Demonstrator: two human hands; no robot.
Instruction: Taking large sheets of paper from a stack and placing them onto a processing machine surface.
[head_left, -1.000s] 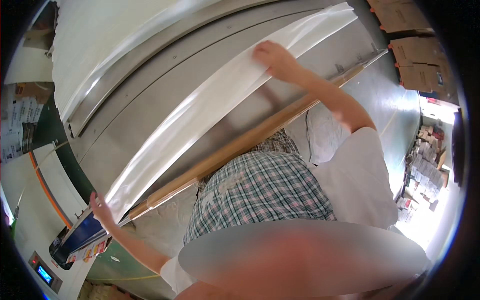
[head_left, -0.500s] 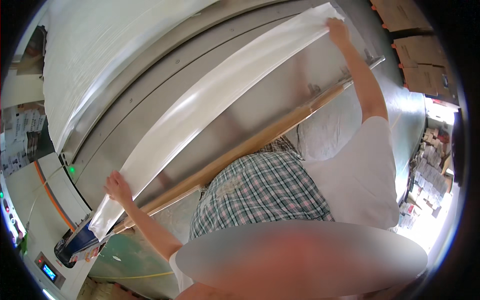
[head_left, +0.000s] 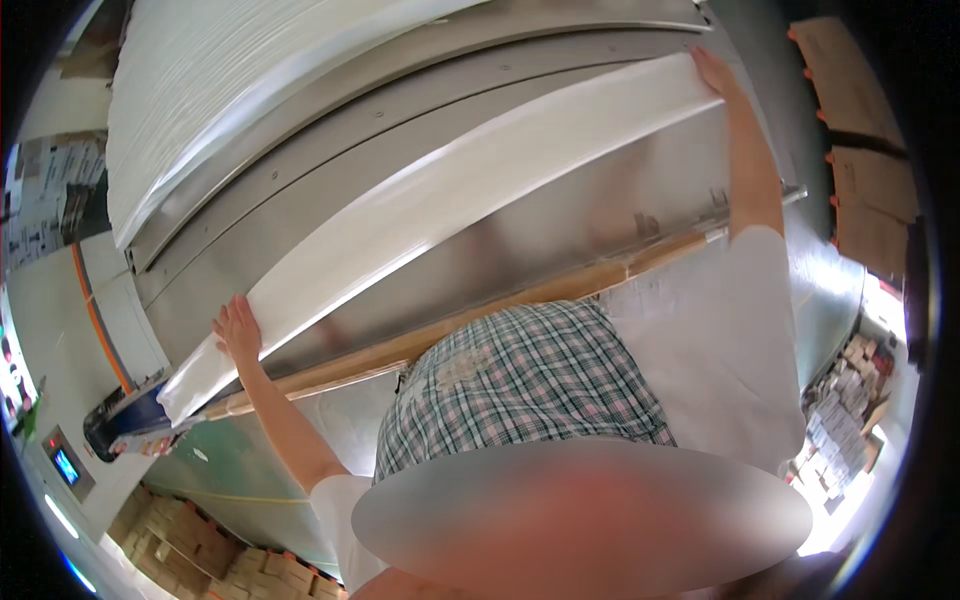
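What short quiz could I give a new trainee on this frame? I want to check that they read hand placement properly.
1. True or false: both hands rest on the same long white sheet.
2. Which hand is at the sheet's far end? A) left hand B) right hand
3. Fill in: along the near edge of the metal table, in front of the person's checked apron, runs a ____ bar.

Key: 1 true; 2 B; 3 wooden.
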